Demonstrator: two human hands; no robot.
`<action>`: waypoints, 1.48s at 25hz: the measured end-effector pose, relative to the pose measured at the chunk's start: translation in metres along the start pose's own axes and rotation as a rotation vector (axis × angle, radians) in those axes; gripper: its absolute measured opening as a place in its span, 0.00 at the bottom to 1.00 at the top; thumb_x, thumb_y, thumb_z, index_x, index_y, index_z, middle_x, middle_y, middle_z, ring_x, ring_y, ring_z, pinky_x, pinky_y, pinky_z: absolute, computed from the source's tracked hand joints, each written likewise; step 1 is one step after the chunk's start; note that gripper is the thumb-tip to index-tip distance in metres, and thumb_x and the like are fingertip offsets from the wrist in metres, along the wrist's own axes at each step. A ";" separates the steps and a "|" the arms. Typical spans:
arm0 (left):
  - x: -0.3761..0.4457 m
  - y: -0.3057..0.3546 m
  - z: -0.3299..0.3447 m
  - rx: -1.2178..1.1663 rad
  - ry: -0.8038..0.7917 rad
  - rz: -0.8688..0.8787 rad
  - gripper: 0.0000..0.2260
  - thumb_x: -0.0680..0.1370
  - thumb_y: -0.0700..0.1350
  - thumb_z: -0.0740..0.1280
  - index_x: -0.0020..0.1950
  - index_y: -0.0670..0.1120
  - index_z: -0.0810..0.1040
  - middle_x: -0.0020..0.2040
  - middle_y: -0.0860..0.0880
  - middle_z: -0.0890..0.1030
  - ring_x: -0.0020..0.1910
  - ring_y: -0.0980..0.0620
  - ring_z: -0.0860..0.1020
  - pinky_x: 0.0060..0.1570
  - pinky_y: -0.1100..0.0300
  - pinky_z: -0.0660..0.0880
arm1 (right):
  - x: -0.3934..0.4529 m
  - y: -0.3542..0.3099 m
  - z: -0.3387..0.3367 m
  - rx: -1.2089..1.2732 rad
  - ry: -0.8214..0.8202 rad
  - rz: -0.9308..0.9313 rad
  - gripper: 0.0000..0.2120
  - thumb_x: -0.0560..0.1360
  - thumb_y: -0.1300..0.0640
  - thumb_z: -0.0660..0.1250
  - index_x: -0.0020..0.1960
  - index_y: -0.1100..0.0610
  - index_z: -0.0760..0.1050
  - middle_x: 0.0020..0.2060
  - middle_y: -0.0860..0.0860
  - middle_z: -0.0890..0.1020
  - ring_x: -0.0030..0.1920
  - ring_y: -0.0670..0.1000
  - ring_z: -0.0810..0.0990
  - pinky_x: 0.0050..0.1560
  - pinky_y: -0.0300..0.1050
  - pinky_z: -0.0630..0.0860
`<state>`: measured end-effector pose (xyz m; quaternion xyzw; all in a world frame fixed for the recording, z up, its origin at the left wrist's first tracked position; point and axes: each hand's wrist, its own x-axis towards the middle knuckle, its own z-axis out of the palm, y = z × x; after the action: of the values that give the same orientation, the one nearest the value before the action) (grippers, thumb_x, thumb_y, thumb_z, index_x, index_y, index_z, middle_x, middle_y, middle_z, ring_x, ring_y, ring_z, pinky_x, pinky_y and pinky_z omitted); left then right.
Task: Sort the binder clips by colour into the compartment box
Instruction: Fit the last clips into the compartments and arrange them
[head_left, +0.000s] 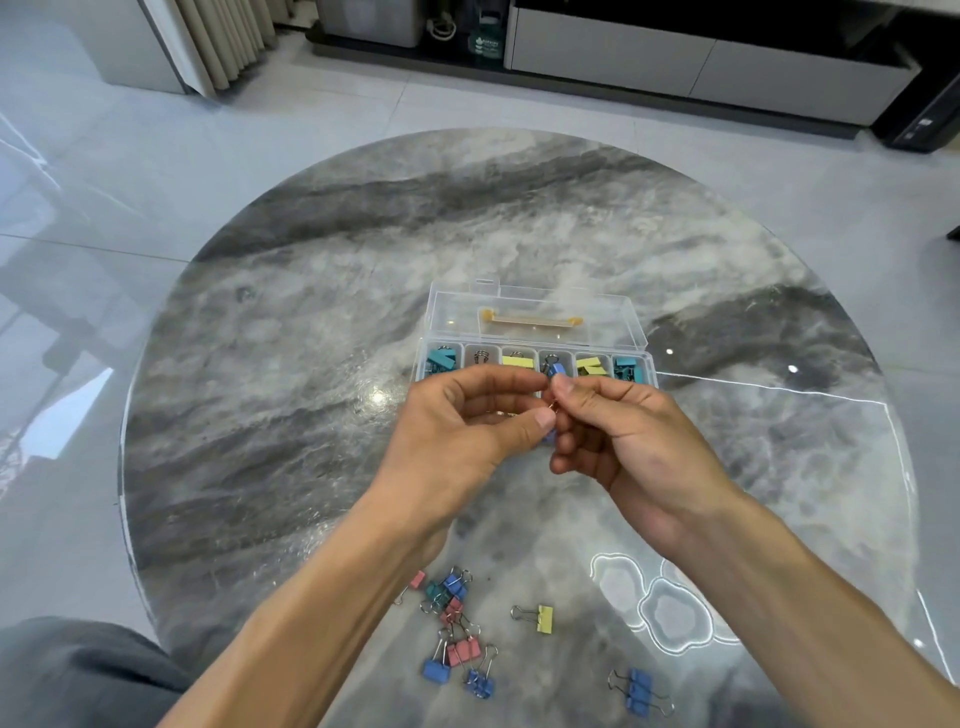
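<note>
Head view, left to right: loose clips (457, 631) (pink, blue, teal) lie on the table (311, 312) near its front edge. Left hand (462, 421) is curled, thumb and fingers pinching a blue clip (555, 375) by its wire. Right hand (623, 436) pinches the same clip from the other side. Both hands meet just in front of the box (535, 358), lid open, with teal and yellow clips in its back compartments.
</note>
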<state>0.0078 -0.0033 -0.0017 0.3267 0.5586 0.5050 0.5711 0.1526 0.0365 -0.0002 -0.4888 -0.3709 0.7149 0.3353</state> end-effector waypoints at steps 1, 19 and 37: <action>0.000 0.000 0.001 -0.008 0.004 0.004 0.10 0.70 0.31 0.75 0.48 0.42 0.84 0.43 0.43 0.86 0.40 0.51 0.84 0.45 0.61 0.81 | 0.003 0.001 -0.002 0.040 0.018 0.011 0.06 0.70 0.57 0.72 0.42 0.61 0.81 0.31 0.54 0.77 0.28 0.48 0.75 0.29 0.42 0.78; 0.005 -0.014 0.003 0.119 0.079 -0.113 0.08 0.75 0.36 0.72 0.50 0.47 0.84 0.40 0.46 0.86 0.42 0.49 0.83 0.48 0.55 0.80 | 0.007 0.006 -0.009 -0.552 -0.012 -0.188 0.10 0.81 0.60 0.63 0.43 0.58 0.80 0.32 0.53 0.84 0.31 0.50 0.79 0.34 0.45 0.77; 0.005 -0.001 0.001 0.182 0.235 -0.062 0.06 0.76 0.40 0.72 0.43 0.51 0.85 0.43 0.50 0.86 0.42 0.49 0.81 0.45 0.55 0.77 | 0.060 0.010 -0.041 -1.423 0.152 -0.409 0.09 0.76 0.48 0.70 0.42 0.52 0.82 0.38 0.46 0.81 0.42 0.50 0.75 0.39 0.45 0.65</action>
<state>0.0080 0.0016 -0.0044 0.2984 0.6749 0.4692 0.4851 0.1726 0.0903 -0.0461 -0.5571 -0.8036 0.1898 0.0888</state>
